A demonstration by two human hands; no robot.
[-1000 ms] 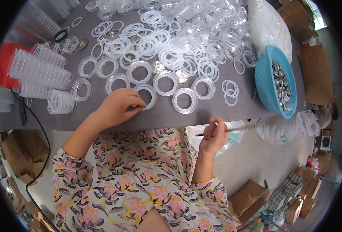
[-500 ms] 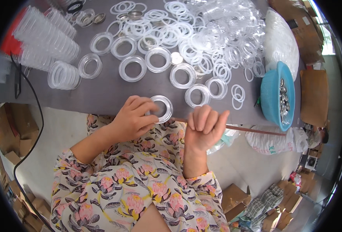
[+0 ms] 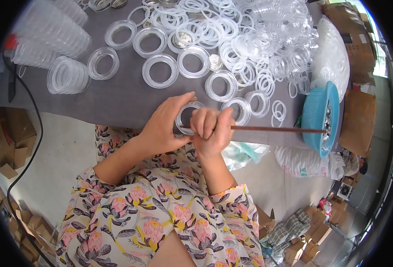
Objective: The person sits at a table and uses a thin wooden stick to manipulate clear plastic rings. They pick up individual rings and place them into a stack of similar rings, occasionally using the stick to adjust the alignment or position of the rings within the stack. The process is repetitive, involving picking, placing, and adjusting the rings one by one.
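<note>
At the table's near edge my left hand [image 3: 161, 122] curves round a clear plastic ring [image 3: 194, 105], fingers at its far side and thumb at its near side. My right hand [image 3: 213, 128] is closed in a fist on a thin brown stick [image 3: 272, 129]. One end of the stick reaches over the ring's opening; the other runs right, across the front of the blue basket. Part of the ring is hidden behind my right fist. Just beyond it lie several similar clear rings [image 3: 161, 83], and one [image 3: 245, 120] sits right beside my right hand.
Loose white flat rings [image 3: 225, 49] and clear plastic parts [image 3: 290, 31] heap up at the back. Stacks of clear plastic pieces [image 3: 56, 82] stand at left. On the right are a blue basket [image 3: 312, 113] of metal parts and a white plastic bag [image 3: 332, 58]. A black cable [image 3: 38, 120] hangs at left.
My right hand has moved left to the ring, bringing the stick with it, now more level. My left hand has spread round the ring's side. The view has shifted slightly.
</note>
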